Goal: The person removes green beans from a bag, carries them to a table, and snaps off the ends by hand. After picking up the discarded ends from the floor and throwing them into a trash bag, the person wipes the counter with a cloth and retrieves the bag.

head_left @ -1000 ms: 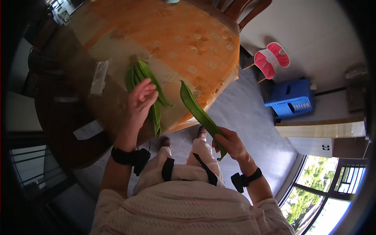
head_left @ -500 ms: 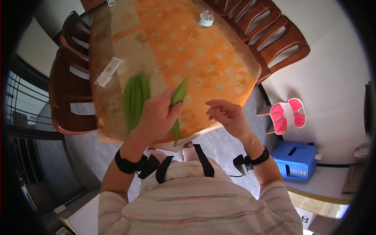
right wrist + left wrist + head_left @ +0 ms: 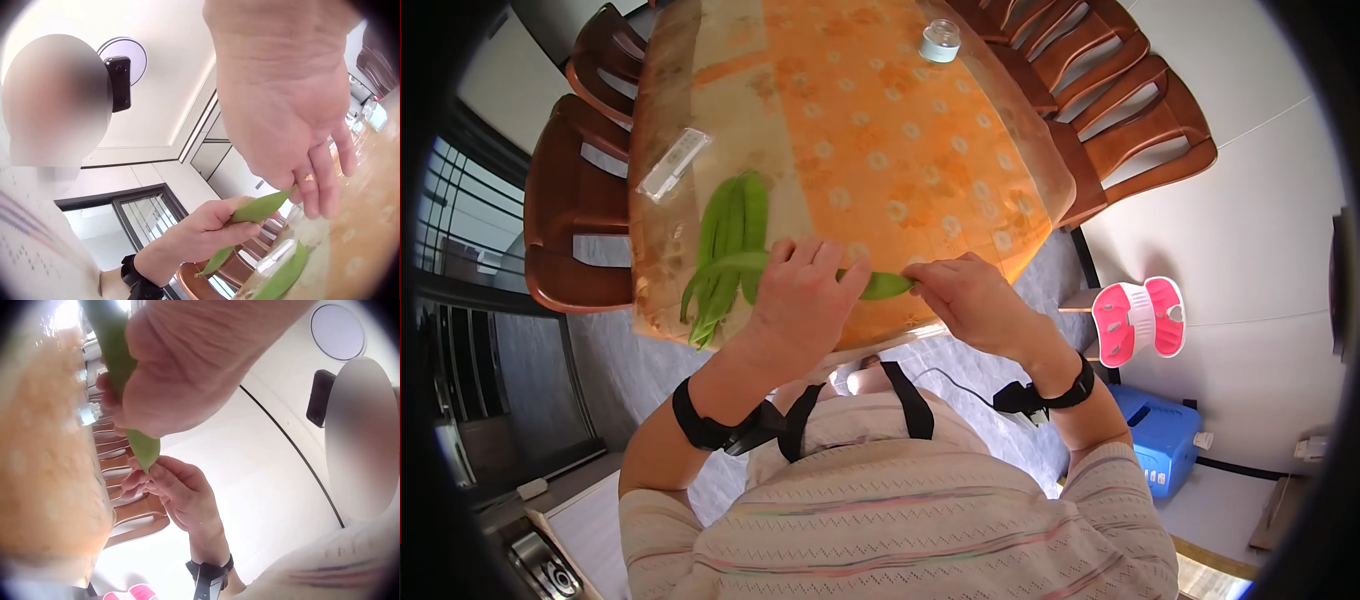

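A long, flat green bean pod [image 3: 887,286] lies crosswise in my left hand [image 3: 805,305], with its thumb and fingers curled round the middle. At the pod's pointed right end, my right hand [image 3: 975,305] pinches the tip between thumb and fingers, which the right wrist view also shows at the pod's tip [image 3: 265,206]. The pod's other end overlaps a bunch of similar green pods [image 3: 735,215] on the table, left of my left hand. My palm hides part of the held pod.
The table [image 3: 880,150] wears an orange patterned cloth under clear plastic. A clear packet [image 3: 675,165] lies left, and a lidded jar [image 3: 939,45] stands farther back. Wooden chairs [image 3: 1145,130] line both sides. A pink-and-white seat [image 3: 1140,320] and a blue box [image 3: 1160,435] are at right.
The pod passed from my right hand into my left, which came over from the pile. It turned from upright to crosswise, and my right hand came in and took its tip.
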